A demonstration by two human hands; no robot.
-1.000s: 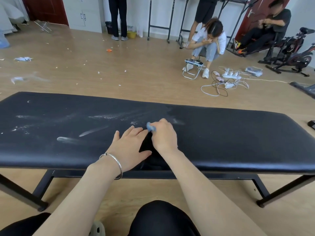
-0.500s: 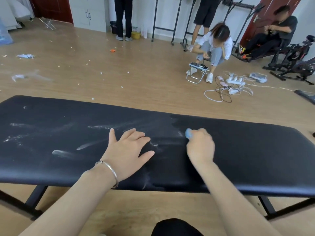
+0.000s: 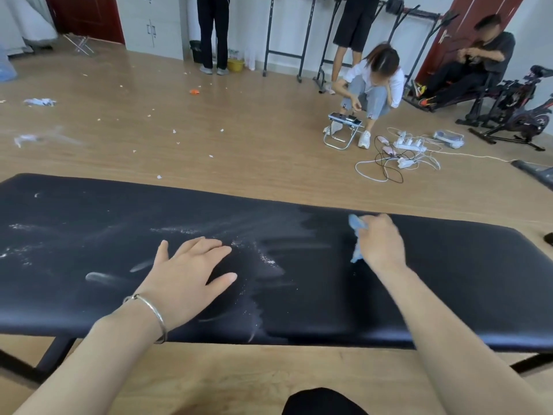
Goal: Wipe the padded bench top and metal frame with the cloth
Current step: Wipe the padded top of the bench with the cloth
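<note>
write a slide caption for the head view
The right hand grips a blue cloth on the dusty bench top; left hand rests flat on it.

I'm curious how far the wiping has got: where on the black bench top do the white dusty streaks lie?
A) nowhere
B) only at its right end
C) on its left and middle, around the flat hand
C: the white streaks lie around the left hand on the bench top, while the pad right of the blue cloth in the right hand looks plain black.
</note>
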